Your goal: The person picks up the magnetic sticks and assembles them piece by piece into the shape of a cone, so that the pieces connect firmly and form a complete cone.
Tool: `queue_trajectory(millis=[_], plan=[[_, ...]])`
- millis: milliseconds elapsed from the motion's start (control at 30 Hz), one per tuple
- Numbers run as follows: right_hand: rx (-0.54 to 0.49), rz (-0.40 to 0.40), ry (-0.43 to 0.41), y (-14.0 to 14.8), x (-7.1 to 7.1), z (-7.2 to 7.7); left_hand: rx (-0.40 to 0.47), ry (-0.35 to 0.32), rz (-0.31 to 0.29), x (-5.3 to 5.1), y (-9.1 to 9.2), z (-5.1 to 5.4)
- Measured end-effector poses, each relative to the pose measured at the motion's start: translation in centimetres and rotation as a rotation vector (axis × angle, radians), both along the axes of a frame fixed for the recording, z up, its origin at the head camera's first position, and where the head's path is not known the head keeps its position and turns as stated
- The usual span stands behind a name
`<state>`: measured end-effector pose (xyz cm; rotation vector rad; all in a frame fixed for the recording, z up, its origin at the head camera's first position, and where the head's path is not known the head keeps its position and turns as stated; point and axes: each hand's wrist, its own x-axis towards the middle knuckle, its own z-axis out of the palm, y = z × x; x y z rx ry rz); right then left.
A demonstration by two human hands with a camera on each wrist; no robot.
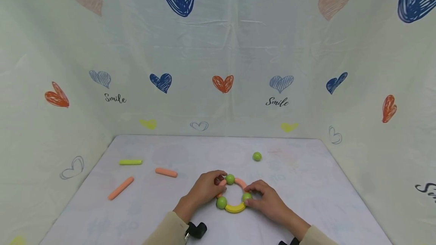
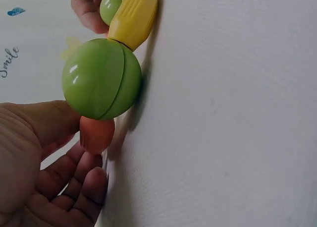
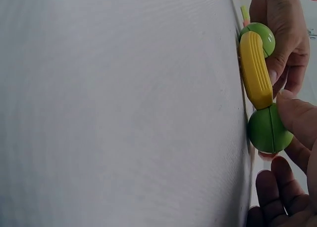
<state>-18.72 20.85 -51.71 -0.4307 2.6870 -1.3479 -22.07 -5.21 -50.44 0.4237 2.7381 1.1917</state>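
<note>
A ring of three green balls, two orange curved pieces and a yellow curved piece (image 1: 235, 208) lies on the table. My left hand (image 1: 205, 189) pinches the ring's left orange piece (image 2: 97, 136), between the upper ball (image 1: 230, 179) and the lower left ball (image 1: 221, 202). On the right side, my right hand (image 1: 269, 203) grips the ring around the right green ball (image 3: 269, 130), thumb on the ball and fingers by the right orange piece (image 1: 240, 183). In the right wrist view the yellow piece (image 3: 255, 70) joins two green balls.
A loose green ball (image 1: 257, 156) lies behind the ring to the right. On the table's left side are a yellow-green stick (image 1: 130, 162) and two orange sticks, one slanted (image 1: 120, 188) and one nearer the middle (image 1: 166, 172). A curtain with printed hearts (image 1: 223, 84) hangs behind the table.
</note>
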Motion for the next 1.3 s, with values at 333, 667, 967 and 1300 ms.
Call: queue_trajectory(millis=[333, 667, 967, 1300], plan=[[0.037, -0.043, 0.030, -0.4, -0.2, 0.0, 0.052, -0.001, 0.068, 0.1, -0.2, 0.0], [0.016, -0.091, 0.033, -0.8, -0.3, 0.1, 0.070, 0.067, 0.079, 0.3, -1.8, -0.2], [-0.016, -0.136, 0.021, -0.9, -0.3, 0.0, 0.076, 0.125, 0.196, 0.7, -4.1, 0.0], [-0.020, -0.153, -0.017, -0.8, -0.4, -0.1, 0.125, 0.259, 0.470, 0.8, -9.5, 0.5]])
